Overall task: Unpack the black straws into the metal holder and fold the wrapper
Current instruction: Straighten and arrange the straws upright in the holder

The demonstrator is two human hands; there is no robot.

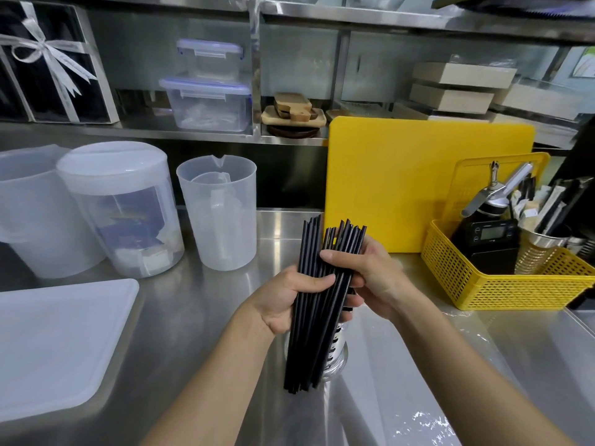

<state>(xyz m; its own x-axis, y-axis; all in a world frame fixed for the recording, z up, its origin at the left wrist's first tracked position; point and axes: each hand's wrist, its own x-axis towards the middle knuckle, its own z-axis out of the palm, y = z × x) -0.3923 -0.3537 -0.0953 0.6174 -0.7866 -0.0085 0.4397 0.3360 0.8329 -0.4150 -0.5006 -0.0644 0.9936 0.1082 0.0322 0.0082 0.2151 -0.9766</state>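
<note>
No text can be read; the scale (489,235) display and the blue label on the jar (128,207) are too blurred.

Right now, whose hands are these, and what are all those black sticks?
A person wears a camera on their head, so you see what they see, looking down at their own hands. The black sticks are drinking straws. The left hand wraps around the bundle, and the right hand steadies it, thumb across the front. Just behind the straws stands a shiny metal holder on the steel counter; that is where the straws should go, but their lower ends look to be outside it. Around them sit clear plastic jugs, a white tray, a yellow cutting board and a yellow basket of tools.
</note>
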